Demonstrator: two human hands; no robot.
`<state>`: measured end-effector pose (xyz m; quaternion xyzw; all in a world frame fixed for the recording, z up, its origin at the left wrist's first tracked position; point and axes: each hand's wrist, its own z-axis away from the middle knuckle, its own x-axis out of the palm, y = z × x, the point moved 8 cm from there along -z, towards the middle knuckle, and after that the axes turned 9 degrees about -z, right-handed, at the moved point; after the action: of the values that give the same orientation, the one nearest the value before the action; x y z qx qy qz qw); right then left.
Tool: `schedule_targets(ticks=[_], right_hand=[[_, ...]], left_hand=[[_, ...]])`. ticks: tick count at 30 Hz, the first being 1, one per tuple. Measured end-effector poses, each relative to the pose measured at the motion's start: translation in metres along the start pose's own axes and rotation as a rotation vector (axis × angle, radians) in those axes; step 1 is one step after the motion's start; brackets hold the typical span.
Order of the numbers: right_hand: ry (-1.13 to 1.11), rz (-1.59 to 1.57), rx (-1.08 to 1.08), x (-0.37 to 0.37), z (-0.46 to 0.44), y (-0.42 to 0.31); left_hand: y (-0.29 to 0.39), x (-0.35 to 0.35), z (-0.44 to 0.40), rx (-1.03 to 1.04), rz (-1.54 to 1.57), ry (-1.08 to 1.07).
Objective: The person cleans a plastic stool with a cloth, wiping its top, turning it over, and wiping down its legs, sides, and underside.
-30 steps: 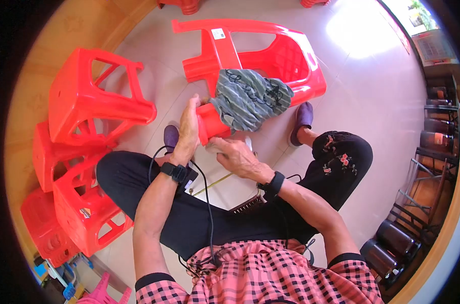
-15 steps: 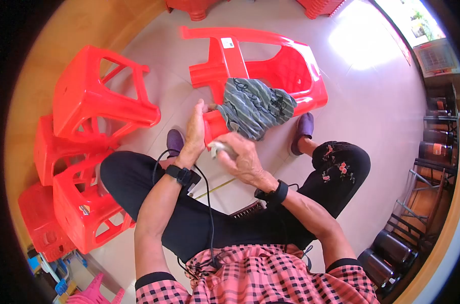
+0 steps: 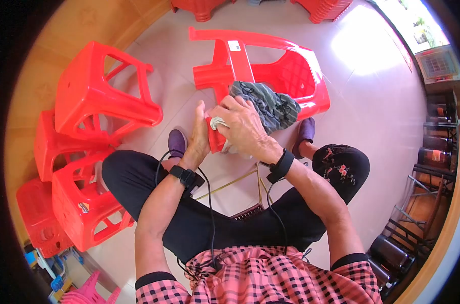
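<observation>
A red plastic chair (image 3: 240, 63) lies on its side in front of me, a white label on it. A grey-green patterned cloth (image 3: 270, 109) drapes over its near part. My left hand (image 3: 199, 134) lies flat against the end of a red leg (image 3: 216, 142), fingers stretched out. My right hand (image 3: 242, 124) is closed on a small white cloth (image 3: 217, 123), pressed on that leg. Part of the white cloth is hidden under the palm.
Red stools (image 3: 95, 96) stand stacked and tilted at the left. A pink plastic item (image 3: 88, 291) is at the lower left. More red stools (image 3: 197, 7) are at the top. Dark jars (image 3: 392, 251) and folded frames line the right side. A black cable (image 3: 209, 202) hangs between my arms.
My right hand has moved up from the end of the leg onto its side with the white cloth. My left hand's fingers have straightened. The view has shifted slightly.
</observation>
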<state>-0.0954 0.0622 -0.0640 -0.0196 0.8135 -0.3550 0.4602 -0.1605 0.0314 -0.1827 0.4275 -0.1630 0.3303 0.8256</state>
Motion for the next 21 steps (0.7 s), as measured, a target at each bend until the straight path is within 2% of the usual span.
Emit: schedule_targets(ticks=[2, 5, 7, 8, 15, 17, 21], right_hand=[[0.062, -0.203, 0.077, -0.001, 0.004, 0.011], [0.044, -0.208, 0.014, 0.007, 0.021, 0.017], [0.053, -0.225, -0.010, 0.008, 0.027, 0.014], [0.064, -0.238, -0.031, 0.008, 0.030, 0.013], [0.021, -0.146, 0.029, 0.009, 0.008, 0.011], [0.085, -0.207, 0.149, 0.010, 0.004, 0.018], [0.015, -0.090, 0.204, 0.019, -0.001, 0.019]], left_hand=[[0.000, 0.000, -0.001, -0.012, -0.012, -0.005], [-0.006, -0.019, -0.011, 0.021, -0.026, 0.053], [-0.006, -0.019, -0.017, 0.045, -0.052, -0.120], [-0.010, -0.023, -0.020, 0.043, -0.054, -0.120], [0.000, -0.007, -0.006, 0.082, -0.034, 0.017], [0.001, -0.003, -0.001, 0.078, -0.035, 0.029], [-0.001, -0.009, -0.003, 0.085, -0.050, 0.068]])
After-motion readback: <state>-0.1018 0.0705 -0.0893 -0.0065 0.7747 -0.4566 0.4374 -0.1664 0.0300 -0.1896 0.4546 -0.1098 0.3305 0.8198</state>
